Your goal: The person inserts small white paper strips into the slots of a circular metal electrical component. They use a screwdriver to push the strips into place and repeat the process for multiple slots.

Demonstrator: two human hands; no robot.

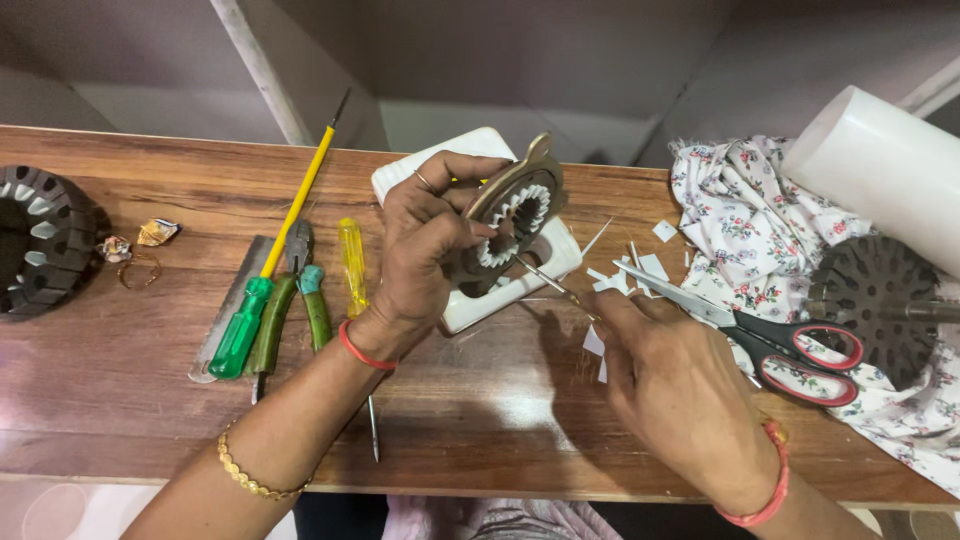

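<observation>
Left hand (425,255) pinches a slotted metal stator core (512,215) between thumb and fingers, tilting it up on edge so its toothed bore faces the person, probably to give the tool a straight line into the slots. Right hand (675,385) is closed around a thin metal pick (548,282), tip reaching up-left into the core's lower inner rim. Grip details are hidden by the back of the hand, so which fingers clamp it I cannot tell.

Directly behind the left hand's fingers sits a white plastic block (470,175), partly covered by the core, so its purpose is unclear. Just left of the left wrist: a green-handled screwdriver with yellow shaft (270,265), green-handled pliers (290,300), a yellow screwdriver (352,262), and a flat grey metal strip (225,315) under them, all lying handles toward the person, within easy reach. Just above the right hand lie red-and-black scissors (760,335) and white paper scraps (630,270), likely offcuts.

Far left of the left hand, a second dark slotted core (45,240) is cut off by the frame edge. Beyond the right hand, a floral cloth (740,225) carries a dark rotor with shaft (880,300) and a white roll (880,165), both cropped. Everything rests on a wooden bench (130,390).
</observation>
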